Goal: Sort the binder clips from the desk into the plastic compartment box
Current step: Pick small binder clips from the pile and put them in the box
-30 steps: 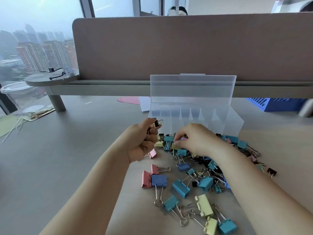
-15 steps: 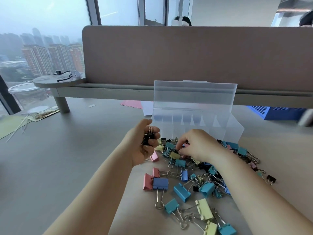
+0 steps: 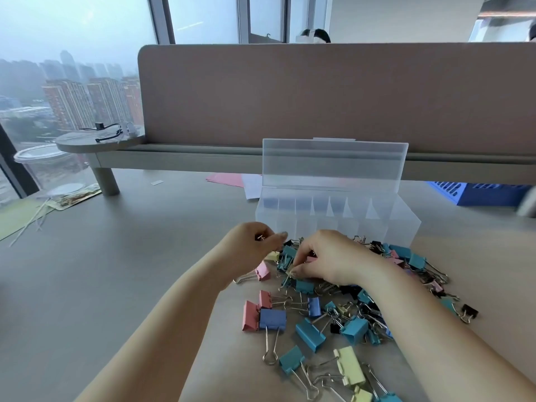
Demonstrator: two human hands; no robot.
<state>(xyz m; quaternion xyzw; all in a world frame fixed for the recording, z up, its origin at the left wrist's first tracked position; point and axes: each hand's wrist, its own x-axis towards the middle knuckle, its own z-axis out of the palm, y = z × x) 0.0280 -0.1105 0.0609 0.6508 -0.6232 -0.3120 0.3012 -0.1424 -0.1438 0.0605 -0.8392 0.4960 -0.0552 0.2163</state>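
Evidently gathering a handful, left hand [image 3: 251, 252] grips a black clip [image 3: 259, 237]; right hand [image 3: 330, 261] pinches a pale clip [image 3: 290, 271] beneath.

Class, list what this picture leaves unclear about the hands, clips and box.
Head view.
Left hand: curled fingers hide most of the black clip held.
Right hand: knuckles hide whether it grips a clip.
Compartment box: frosted walls blur contents.
Blue clip: cut by bottom edge.

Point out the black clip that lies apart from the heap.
The black clip at the far right, alone on the desk; the other black ones sit tangled within the heap.
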